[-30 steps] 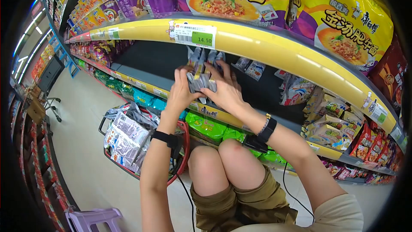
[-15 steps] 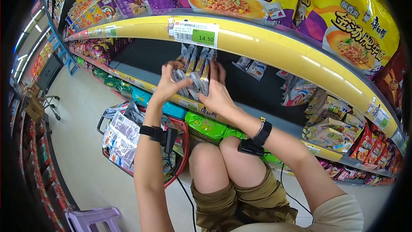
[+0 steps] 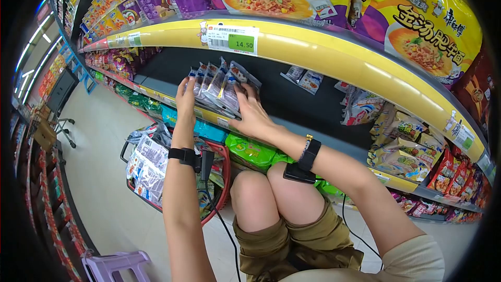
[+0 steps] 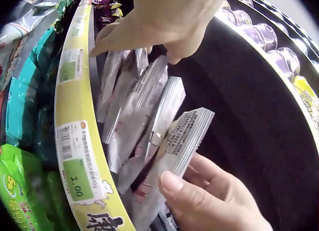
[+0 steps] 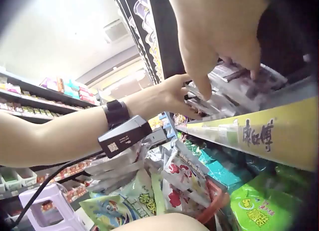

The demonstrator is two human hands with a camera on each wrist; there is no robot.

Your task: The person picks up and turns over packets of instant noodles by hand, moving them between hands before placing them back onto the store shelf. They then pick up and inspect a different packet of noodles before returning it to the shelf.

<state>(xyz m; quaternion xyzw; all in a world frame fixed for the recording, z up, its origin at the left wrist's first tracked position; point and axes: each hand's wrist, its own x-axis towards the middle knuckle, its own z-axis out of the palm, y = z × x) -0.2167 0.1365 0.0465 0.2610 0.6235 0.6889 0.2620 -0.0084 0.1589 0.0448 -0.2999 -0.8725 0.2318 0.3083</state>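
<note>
A row of silvery packets stands on edge, leaning, on the dark shelf behind its yellow front strip. At the row's left end, my left hand touches the packets with extended fingers. My right hand is at the other end, its thumb on the near face of the endmost packet and its fingers behind it, pinching it. The left wrist view shows the packets' crimped ends fanned between both hands. In the right wrist view my right hand partly hides the row.
A red-rimmed basket full of packets stands on the floor at left, near a lilac stool. A few loose packets lie deeper on the shelf. Above hangs the upper shelf's yellow edge; green bags sit below.
The packets and both hands have shifted left along the shelf. My left hand has moved away from my right, and the row is now spread wider between them.
</note>
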